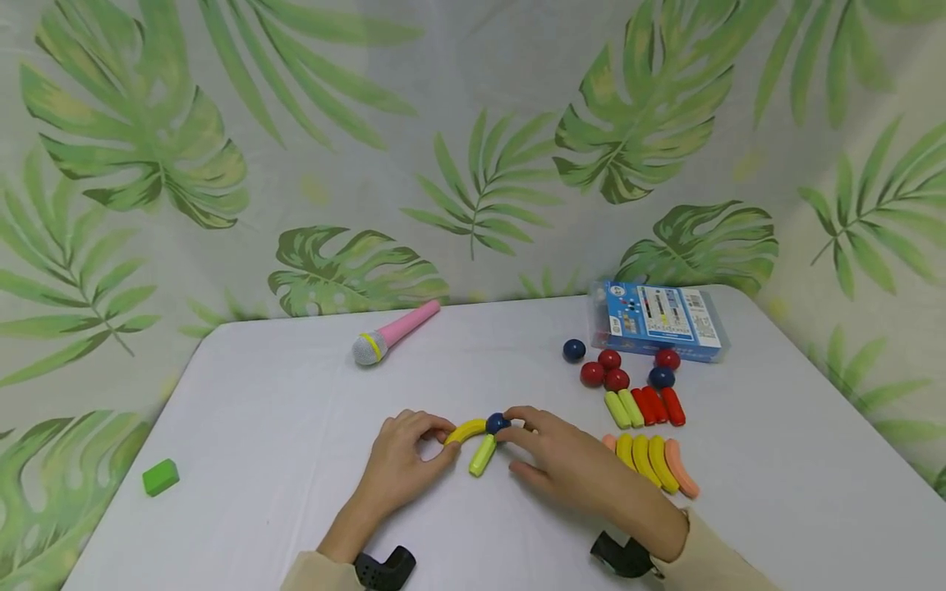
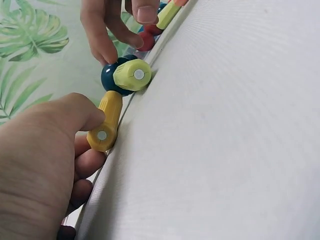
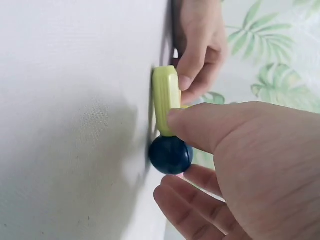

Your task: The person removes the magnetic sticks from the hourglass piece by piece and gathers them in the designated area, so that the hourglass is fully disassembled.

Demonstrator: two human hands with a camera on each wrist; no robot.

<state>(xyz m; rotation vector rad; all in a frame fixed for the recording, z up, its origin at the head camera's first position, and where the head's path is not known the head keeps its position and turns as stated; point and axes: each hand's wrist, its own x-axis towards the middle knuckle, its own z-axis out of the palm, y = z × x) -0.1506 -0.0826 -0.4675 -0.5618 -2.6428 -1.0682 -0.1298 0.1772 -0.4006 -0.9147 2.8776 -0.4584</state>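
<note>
My left hand [image 1: 406, 455] pinches the outer end of a yellow curved magnetic rod [image 1: 466, 431] between thumb and fingers. The rod's other end joins a dark blue ball [image 1: 497, 423], from which a lime green straight rod [image 1: 483, 455] extends toward me. All three lie at the table's middle. Fingertips of my right hand [image 1: 565, 460] touch the ball's far and right side, while its thumb stands apart from the green rod in the head view. The right wrist view shows the blue ball [image 3: 171, 155] just beside loosely bent fingers; the yellow rod is mostly hidden there.
Right of the hands lie red balls [image 1: 593, 374], blue balls [image 1: 574, 350], short green and red rods [image 1: 672, 406], and yellow and peach curved rods [image 1: 645, 461]. A blue box [image 1: 658, 320] sits behind them. A pink toy microphone [image 1: 395, 332] and a green block [image 1: 160, 477] lie leftward.
</note>
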